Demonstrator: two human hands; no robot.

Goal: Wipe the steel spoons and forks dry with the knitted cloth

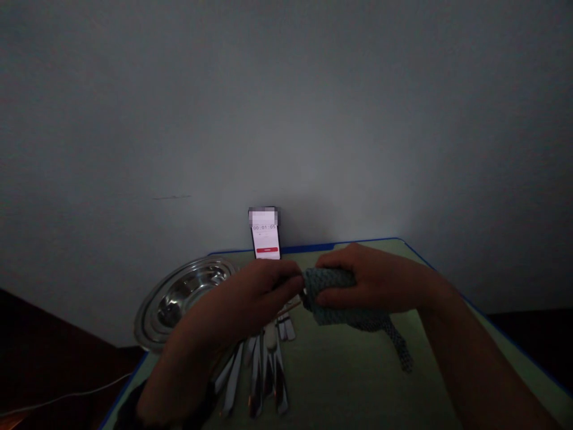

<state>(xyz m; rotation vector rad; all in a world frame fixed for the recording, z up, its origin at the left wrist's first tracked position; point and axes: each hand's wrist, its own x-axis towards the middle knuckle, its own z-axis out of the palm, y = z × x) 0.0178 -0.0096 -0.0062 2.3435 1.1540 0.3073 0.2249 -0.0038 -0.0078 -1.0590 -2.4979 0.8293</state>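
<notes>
My right hand (362,278) is closed around a grey-green patterned cloth (329,313), whose loose end hangs down to the right. Close beside it, my left hand (275,286) has its thumb and fingers pinched together at the cloth's left edge. A small dark, shiny bit shows between the left fingertips and the cloth; what it belongs to is hidden. Below the left hand, several pieces of metal cutlery (255,382) lie spread on the table, their upper ends partly covered by the hand and forearm.
A shiny steel basin (150,322) stands at the table's left, partly behind my left forearm. A phone (265,239) showing a timer leans against the wall (340,119) at the back. The light green table (349,382) has a blue edge. A white cable (85,394) runs at lower left.
</notes>
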